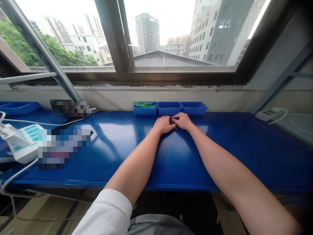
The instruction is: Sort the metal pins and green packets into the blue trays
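Note:
A small dark object (172, 121), black with a rough or ridged look, is between my hands near the back of the blue table (127, 156). My left hand (163, 124) lies low at its left side, the fingers closed against it and the thumb toward the front. From the right, my right hand (183, 121) pinches the same object with thumb and fingertips. Most of the object is covered by my fingers, so its kind cannot be made out. Just behind my hands stand a middle blue bin (169, 111) and a right blue bin (194, 111) with a few small bits in it.
Green packets (144, 104) fill the left blue bin (145, 111). A white power strip (26, 143) with cables and a blurred item (65, 150) lie at the left. A white device (270, 113) with a cable sits at the right, beside a metal frame. The window is behind.

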`<state>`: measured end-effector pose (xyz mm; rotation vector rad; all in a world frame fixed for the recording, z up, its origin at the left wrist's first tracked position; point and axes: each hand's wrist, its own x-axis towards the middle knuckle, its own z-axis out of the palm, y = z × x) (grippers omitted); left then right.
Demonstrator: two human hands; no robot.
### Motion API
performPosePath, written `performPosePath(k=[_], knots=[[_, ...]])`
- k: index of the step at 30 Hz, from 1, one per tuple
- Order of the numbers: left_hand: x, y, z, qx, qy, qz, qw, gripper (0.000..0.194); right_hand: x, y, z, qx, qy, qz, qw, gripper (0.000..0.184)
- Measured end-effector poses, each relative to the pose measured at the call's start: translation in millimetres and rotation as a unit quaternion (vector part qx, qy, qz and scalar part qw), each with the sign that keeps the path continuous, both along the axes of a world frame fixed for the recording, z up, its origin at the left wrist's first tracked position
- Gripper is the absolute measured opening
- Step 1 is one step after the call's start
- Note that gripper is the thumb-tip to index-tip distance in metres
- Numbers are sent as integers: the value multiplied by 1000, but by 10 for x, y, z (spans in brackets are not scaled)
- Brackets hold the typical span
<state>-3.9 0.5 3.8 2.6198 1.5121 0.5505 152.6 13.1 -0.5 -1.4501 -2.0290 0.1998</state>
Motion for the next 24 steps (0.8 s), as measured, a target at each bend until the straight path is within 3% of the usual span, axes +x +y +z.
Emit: performPosePath(k=[9,19,24], knots=[[8,2,-6,7,-4,-14,1000,43,-25,2,-15,34,22,19,999,14],[7,-37,46,-6,-14,-1,1000,56,-76,-76,63,45,116,2,992,22],[4,-37,45,1,-14,-4,1000,59,-76,-71,84,88,109,-9,990,19]])
